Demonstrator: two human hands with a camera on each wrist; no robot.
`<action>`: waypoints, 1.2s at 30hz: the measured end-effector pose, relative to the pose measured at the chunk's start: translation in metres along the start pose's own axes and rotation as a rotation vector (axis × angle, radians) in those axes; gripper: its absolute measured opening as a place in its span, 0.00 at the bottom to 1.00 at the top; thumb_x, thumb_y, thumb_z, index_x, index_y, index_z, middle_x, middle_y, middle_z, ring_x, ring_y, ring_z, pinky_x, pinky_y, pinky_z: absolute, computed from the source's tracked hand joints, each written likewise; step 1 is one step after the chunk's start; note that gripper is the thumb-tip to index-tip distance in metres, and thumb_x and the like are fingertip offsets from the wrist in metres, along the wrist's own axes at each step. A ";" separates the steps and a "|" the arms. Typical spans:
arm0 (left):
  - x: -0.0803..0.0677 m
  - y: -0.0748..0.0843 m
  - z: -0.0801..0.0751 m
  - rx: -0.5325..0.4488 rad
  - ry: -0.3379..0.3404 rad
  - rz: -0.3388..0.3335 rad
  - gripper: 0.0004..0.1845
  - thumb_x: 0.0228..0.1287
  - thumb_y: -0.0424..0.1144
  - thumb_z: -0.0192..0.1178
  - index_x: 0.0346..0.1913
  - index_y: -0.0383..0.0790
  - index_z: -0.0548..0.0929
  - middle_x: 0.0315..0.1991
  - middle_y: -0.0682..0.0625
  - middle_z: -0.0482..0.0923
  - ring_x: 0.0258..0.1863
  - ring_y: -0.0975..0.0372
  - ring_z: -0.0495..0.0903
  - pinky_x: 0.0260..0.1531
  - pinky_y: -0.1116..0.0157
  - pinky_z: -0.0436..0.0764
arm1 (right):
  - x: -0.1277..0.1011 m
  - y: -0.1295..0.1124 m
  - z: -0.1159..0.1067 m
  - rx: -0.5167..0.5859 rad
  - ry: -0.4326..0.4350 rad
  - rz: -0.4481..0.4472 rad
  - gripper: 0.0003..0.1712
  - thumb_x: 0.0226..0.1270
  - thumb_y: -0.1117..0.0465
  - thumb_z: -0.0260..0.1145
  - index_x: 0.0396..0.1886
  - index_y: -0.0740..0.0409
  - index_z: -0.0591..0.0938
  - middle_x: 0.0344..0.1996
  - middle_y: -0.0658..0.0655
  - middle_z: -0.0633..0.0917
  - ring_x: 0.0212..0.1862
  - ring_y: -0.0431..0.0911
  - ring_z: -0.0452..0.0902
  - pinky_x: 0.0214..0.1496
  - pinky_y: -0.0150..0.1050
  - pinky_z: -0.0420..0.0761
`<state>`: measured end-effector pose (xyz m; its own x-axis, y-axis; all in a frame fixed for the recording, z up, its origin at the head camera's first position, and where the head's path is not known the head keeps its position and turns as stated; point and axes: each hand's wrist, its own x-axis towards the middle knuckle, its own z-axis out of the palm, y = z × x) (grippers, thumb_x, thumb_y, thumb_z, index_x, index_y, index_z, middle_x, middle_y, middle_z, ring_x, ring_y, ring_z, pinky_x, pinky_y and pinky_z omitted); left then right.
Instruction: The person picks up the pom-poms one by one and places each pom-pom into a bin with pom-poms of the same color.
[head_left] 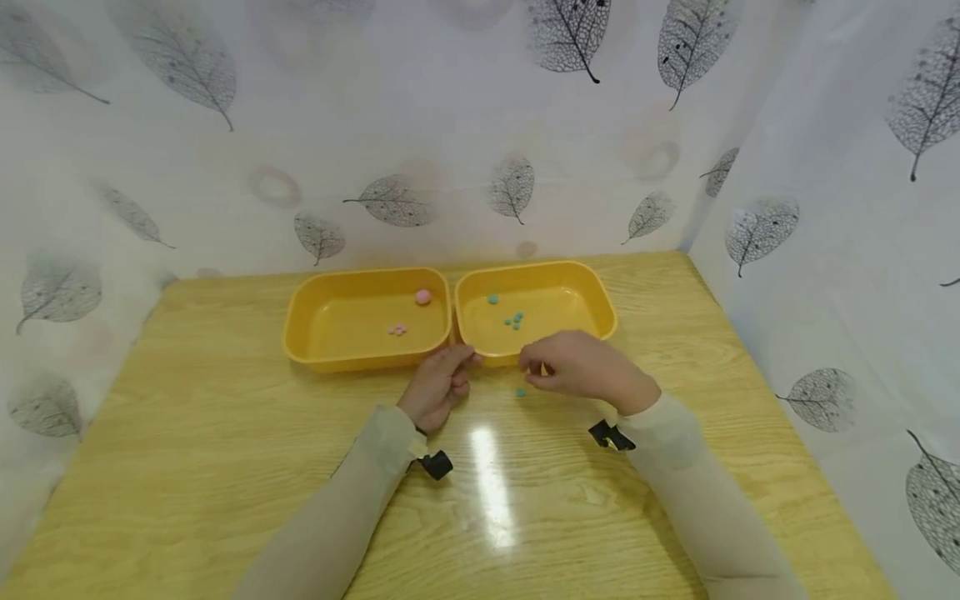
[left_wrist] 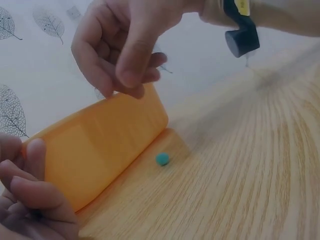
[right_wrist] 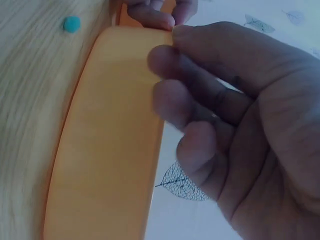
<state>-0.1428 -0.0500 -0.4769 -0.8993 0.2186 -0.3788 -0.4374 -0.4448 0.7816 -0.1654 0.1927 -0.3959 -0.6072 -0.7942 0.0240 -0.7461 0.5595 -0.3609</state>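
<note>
Two yellow trays stand side by side at the back of the table. The left tray point(head_left: 330, 350) holds a pink ball point(head_left: 423, 297) and small pink beads point(head_left: 397, 330). Several teal beads point(head_left: 514, 319) lie in the right tray point(head_left: 592, 292). One teal bead point(head_left: 521, 392) point(left_wrist: 162, 159) point(right_wrist: 72, 23) lies on the wood just in front of the right tray. My left hand point(head_left: 442, 379) has curled fingers point(right_wrist: 150, 17) on that tray's near left corner. Above the loose bead hovers my right hand point(head_left: 570, 367) point(left_wrist: 125, 55), fingers point(right_wrist: 200, 110) curled to the thumb, nothing visible between them.
The wooden table point(head_left: 225, 467) is enclosed by leaf-patterned white sheets point(head_left: 825, 250) at the back and on both sides. A bright glare patch point(head_left: 491, 483) lies between my forearms. A black strap clip point(head_left: 611, 435) sits at each wrist.
</note>
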 end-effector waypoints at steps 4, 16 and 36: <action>0.000 0.003 0.000 -0.003 -0.001 -0.003 0.11 0.80 0.40 0.55 0.38 0.45 0.84 0.34 0.56 0.81 0.20 0.70 0.65 0.21 0.75 0.67 | 0.004 -0.006 0.004 -0.049 -0.067 0.030 0.05 0.69 0.61 0.71 0.43 0.54 0.89 0.32 0.43 0.87 0.33 0.35 0.80 0.39 0.35 0.82; 0.001 0.001 -0.002 0.008 0.005 0.010 0.10 0.80 0.39 0.55 0.37 0.46 0.83 0.34 0.57 0.82 0.21 0.71 0.66 0.21 0.76 0.69 | 0.014 -0.005 0.030 -0.148 -0.067 -0.023 0.17 0.62 0.71 0.70 0.20 0.49 0.75 0.18 0.43 0.64 0.25 0.39 0.60 0.31 0.33 0.61; -0.001 0.000 0.002 0.001 -0.013 0.016 0.10 0.81 0.38 0.54 0.37 0.47 0.83 0.34 0.58 0.82 0.21 0.72 0.66 0.20 0.76 0.69 | 0.015 -0.008 0.036 -0.080 -0.119 -0.014 0.18 0.62 0.72 0.69 0.20 0.48 0.75 0.19 0.42 0.67 0.26 0.36 0.62 0.31 0.31 0.65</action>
<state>-0.1416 -0.0483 -0.4758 -0.9061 0.2228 -0.3595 -0.4227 -0.4471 0.7883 -0.1584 0.1672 -0.4264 -0.5638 -0.8217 -0.0837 -0.7763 0.5618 -0.2858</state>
